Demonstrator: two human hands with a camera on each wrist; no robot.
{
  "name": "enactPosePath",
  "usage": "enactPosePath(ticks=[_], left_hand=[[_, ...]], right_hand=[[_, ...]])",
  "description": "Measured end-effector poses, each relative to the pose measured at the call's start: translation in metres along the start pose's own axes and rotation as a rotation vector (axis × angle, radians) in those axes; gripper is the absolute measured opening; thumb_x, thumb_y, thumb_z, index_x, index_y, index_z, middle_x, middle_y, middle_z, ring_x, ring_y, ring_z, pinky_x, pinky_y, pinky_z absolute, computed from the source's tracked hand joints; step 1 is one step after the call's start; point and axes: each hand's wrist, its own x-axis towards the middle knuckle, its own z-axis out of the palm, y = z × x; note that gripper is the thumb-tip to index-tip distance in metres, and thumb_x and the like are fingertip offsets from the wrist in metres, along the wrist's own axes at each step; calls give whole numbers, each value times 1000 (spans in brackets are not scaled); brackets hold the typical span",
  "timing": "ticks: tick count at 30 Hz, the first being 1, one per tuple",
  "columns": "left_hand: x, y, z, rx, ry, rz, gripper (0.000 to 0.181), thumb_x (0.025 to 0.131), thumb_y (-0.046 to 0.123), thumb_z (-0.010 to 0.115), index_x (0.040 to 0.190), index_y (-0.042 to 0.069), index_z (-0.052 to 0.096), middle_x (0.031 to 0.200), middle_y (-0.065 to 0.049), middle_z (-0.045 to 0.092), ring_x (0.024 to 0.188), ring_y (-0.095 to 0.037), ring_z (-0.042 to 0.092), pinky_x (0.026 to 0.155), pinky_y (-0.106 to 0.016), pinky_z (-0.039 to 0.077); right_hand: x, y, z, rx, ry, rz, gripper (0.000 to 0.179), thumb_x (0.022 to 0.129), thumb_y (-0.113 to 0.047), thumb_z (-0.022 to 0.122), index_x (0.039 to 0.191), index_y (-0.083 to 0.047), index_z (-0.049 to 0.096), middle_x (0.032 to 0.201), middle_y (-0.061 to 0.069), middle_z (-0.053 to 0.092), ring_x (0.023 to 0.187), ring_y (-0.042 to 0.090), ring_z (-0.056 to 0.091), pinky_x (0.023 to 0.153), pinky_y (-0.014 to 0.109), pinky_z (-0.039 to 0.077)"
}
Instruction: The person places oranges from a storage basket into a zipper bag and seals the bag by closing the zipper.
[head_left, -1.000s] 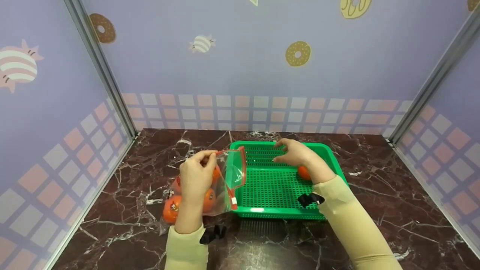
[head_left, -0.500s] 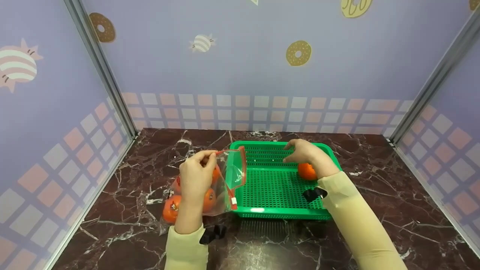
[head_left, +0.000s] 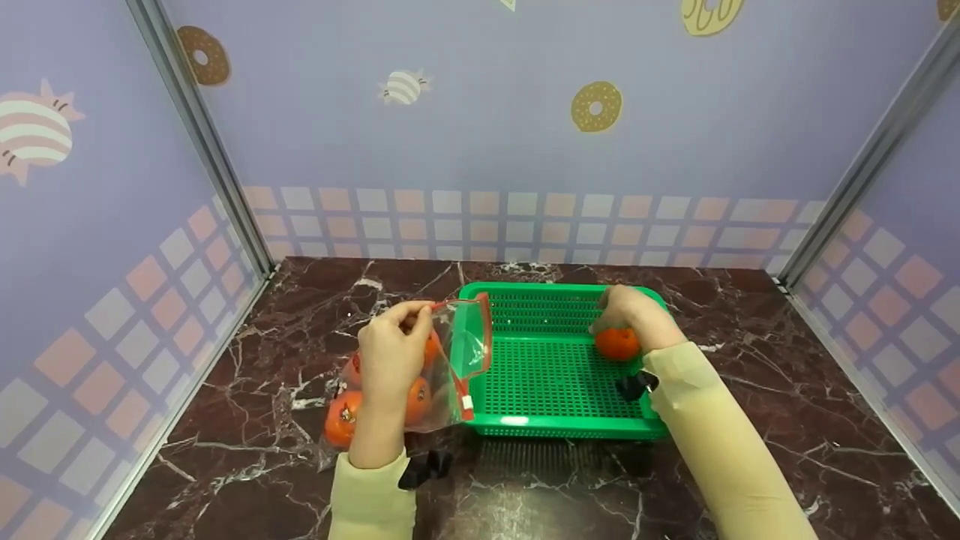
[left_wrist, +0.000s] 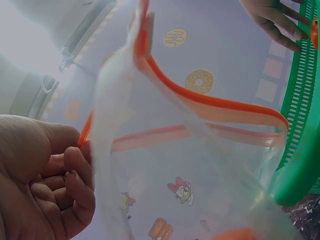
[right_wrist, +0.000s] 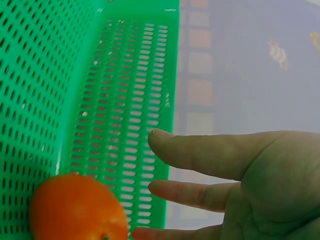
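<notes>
My left hand [head_left: 391,356] pinches the red-edged mouth of a clear zip bag [head_left: 472,360] between thumb and fingertips. The bag's mouth gapes toward the right, and a white slider [head_left: 468,403] sits at its lower corner. Several round orange fruits [head_left: 341,420] lie inside, partly hidden behind my wrist. In the green basket [head_left: 525,422], one orange fruit [head_left: 617,346] rests on the bottom at the right side. My right hand [head_left: 636,315] hovers right over it; in the right wrist view its thumb and fingers [right_wrist: 195,152] are spread apart, with the fruit [right_wrist: 77,210] beyond the fingertips.
The bag's mouth overlaps the basket's left rim. A dark red marbled table [head_left: 247,480] lies beneath everything. Purple printed panels [head_left: 487,135] stand at the back and both sides, with metal posts [head_left: 217,150] at the corners.
My right hand has moved right and lowered toward the fruit in the basket, its fingers now pointing down beside it. My left hand and the bag have stayed in place.
</notes>
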Motion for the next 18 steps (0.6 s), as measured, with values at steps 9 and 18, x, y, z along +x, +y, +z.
enactPosePath(ticks=[9,18], left_hand=[[-1,-1,0,5,0,3,14,98,13,69,97,7,82,75,-9,72,55,-7,50,52,-19,38],[-1,1,-1,3,-7,9,15,98,13,68,98,7,82,74,-9,72,52,-5,47,50,-19,36]], right_hand=[[9,10,9,-21,0,38,72,92,-29,76,149,4,47,150,28,51,136,47,51,111,59,46],[20,12,15,-40,-43,69,77,94,-26,73,154,7,38,155,29,43,142,46,45,115,58,43]])
